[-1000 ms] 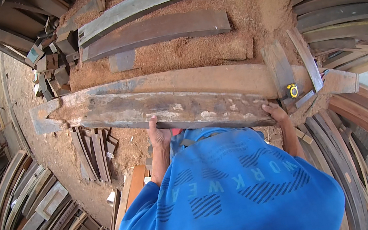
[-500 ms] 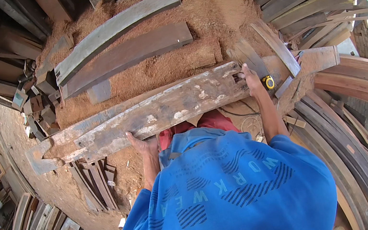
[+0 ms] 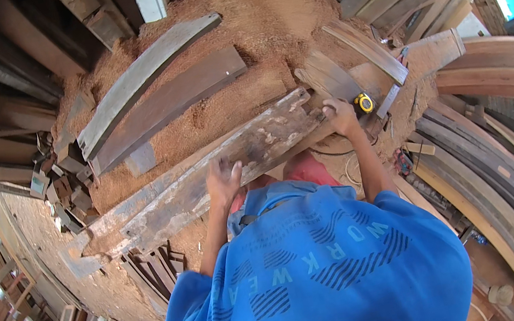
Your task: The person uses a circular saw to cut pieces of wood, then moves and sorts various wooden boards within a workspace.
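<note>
A long worn plank [image 3: 267, 137], its face patchy brown and pale with a broken, notched right end, slants across in front of me. My left hand [image 3: 225, 179] is over the plank's middle near its close edge, thumb and fingers apart and slightly blurred; whether it touches the wood I cannot tell. At the notched end, my right hand [image 3: 341, 116] has its fingers curled on the wood. Beneath lies a longer greyish beam [image 3: 436, 52], showing past both ends of the plank. Just right of my right hand sits a yellow and black tape measure [image 3: 363, 103].
Two curved boards, one grey [image 3: 141, 78] and one brown [image 3: 174, 110], lie on sawdust beyond the plank. Small wood offcuts [image 3: 69, 158] are heaped at left. Stacked curved timbers [image 3: 483, 170] line the right side, and a narrow board [image 3: 368, 53] leans across the beam.
My left hand has come off the plank's close edge and moved right, over its face. My right hand stays at the notched end. The whole view has turned a little.
</note>
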The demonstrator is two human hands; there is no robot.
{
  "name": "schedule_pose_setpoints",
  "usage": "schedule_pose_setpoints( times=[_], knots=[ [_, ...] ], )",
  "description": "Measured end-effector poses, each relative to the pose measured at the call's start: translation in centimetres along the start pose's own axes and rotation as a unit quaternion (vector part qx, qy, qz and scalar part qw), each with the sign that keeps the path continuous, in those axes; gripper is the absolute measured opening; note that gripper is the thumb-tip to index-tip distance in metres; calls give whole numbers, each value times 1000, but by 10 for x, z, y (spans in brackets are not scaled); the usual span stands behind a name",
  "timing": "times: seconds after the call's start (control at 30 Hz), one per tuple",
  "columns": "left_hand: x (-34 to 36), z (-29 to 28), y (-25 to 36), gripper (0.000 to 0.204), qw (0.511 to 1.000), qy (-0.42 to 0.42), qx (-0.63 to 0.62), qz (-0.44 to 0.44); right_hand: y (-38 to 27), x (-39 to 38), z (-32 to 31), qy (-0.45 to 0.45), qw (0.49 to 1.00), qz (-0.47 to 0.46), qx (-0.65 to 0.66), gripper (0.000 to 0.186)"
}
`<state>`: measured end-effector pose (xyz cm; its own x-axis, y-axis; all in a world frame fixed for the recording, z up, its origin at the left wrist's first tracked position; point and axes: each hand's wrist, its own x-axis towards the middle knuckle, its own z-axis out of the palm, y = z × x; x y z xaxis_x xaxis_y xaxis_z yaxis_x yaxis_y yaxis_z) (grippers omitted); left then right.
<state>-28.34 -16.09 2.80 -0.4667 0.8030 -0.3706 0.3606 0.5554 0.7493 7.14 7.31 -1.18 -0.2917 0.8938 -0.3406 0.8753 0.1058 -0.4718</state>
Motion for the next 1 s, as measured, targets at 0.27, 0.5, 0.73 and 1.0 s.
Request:
schedule_pose_setpoints(
  times=[0.27,0.5,0.73,1.0],
  knots=[
    [50,68,84,129,930,-142,331,71,-15,2,11,-77,995,-40,-55,43],
    [54,89,62,150,889,-174,420,51,46,50,-42,55,997,-45,-1,44],
    [61,90,64,151,881,-189,432,33,137,75,-120,49,996,66,-34,34],
    [64,95,78,154,864,-203,460,-10,95,70,-76,-3,979,-128,158,28]
  ],
)
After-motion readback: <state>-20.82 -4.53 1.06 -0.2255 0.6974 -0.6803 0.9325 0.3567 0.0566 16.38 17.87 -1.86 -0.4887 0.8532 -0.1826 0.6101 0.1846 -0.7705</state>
